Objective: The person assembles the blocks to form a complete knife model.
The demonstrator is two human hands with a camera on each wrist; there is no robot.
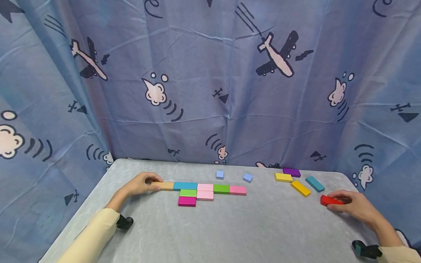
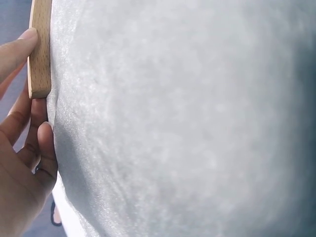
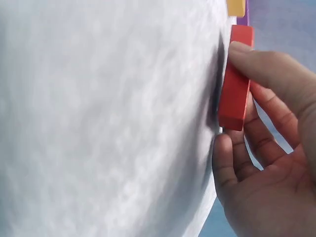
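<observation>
My left hand (image 1: 140,185) pinches a plain wooden block (image 1: 167,186) at the left end of a row of flat blocks. Next to it in the row come a blue block (image 1: 185,186), a pink block (image 1: 205,187), a green block (image 1: 221,189) and another pink one (image 1: 238,190). Below the row sit a light green block (image 1: 188,193), a magenta block (image 1: 187,201) and a pale pink block (image 1: 205,196). Over at the right, my right hand (image 1: 357,206) grips a red block (image 3: 236,89) between thumb and fingers, with a shadow beside it on the cloth.
Two small light blue blocks (image 1: 219,175) lie behind the row. Near my right hand are two yellow blocks (image 1: 300,188), a teal block (image 1: 315,183) and a purple block (image 1: 292,172). A patterned blue curtain (image 1: 197,91) hangs behind the grey-covered table (image 1: 230,233).
</observation>
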